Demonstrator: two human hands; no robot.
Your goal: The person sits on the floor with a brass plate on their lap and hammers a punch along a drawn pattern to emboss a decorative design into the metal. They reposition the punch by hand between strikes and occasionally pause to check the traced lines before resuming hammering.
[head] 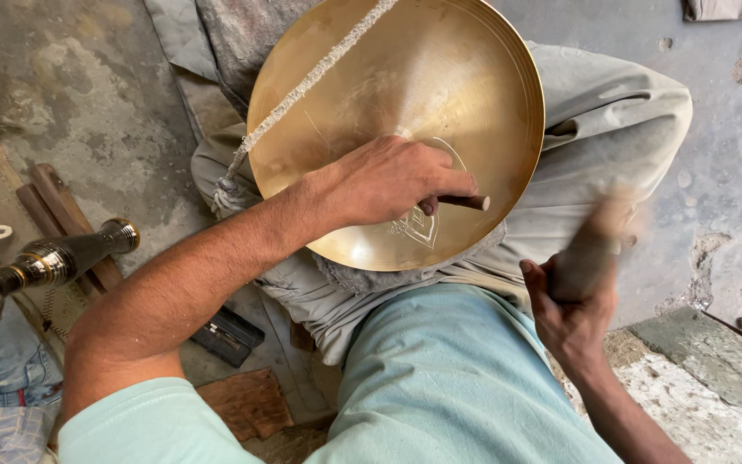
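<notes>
Left hand (pixel 392 180) closed around a short chisel-like punch (pixel 465 203), tip set on the brass plate (pixel 440 77) just beside an engraved leaf motif (pixel 418 225) under the fingers; plate rests tilted on the person's lap, a frayed cord (pixel 302 90) running across its upper face. Right hand (pixel 573 305) gripping a blurred mallet (pixel 594 245), raised off to the right of the plate rim. Risks, judged: a glancing strike could skid the punch and scar the polished face, or hit the left fingers, which sit close to the struck end; the plate has no firm backing, so it may shift on the cloth. Room: open floor beyond the right hand; near the left elbow a metal pipe-like object (pixel 53 258) and wooden sticks (pixel 62 206) crowd in
</notes>
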